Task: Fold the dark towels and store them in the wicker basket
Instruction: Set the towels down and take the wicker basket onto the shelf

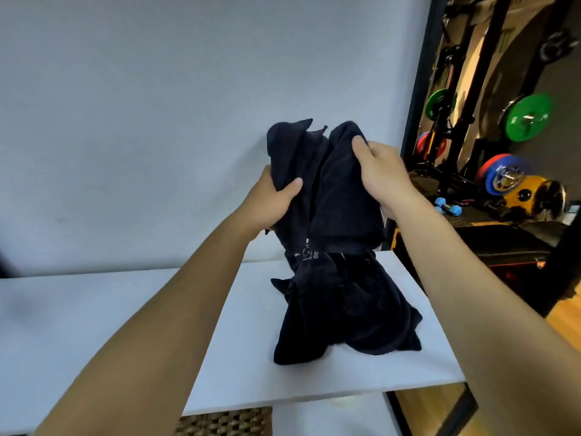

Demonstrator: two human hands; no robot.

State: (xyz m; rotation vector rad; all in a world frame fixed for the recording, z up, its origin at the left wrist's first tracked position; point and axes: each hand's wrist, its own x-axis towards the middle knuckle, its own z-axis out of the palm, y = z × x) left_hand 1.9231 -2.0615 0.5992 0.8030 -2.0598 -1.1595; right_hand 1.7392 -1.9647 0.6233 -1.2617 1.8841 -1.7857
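So both hands are up off the desk (pixel 94 325) with a dark towel (pixel 330 190) bunched between them. The left hand (pixel 270 199) grips the left side of the bundle with the thumb clamped across the front, and the right hand (pixel 382 177) grips the right side near the top, thumb pressing into the fabric. The cloth hangs down from there and its lower end meets a crumpled dark heap (pixel 342 313) sitting near the right edge of the desk, closer to the back than the front.

Handling-wise it looks like soft, floppy terry: light, not slippery, nothing to break, but it collapses wherever it isn't held. My guess is you'd want to find two corners of one short edge and pinch those so it hangs flat, instead of grabbing fistfuls mid-cloth.

Count: honestly can't tell if the held piece and the heap are one towel or two or more, it's all the same dark colour and tangled. One wicker basket (pixel 226 423), just a strip of it peeking out below the front edge of the desk
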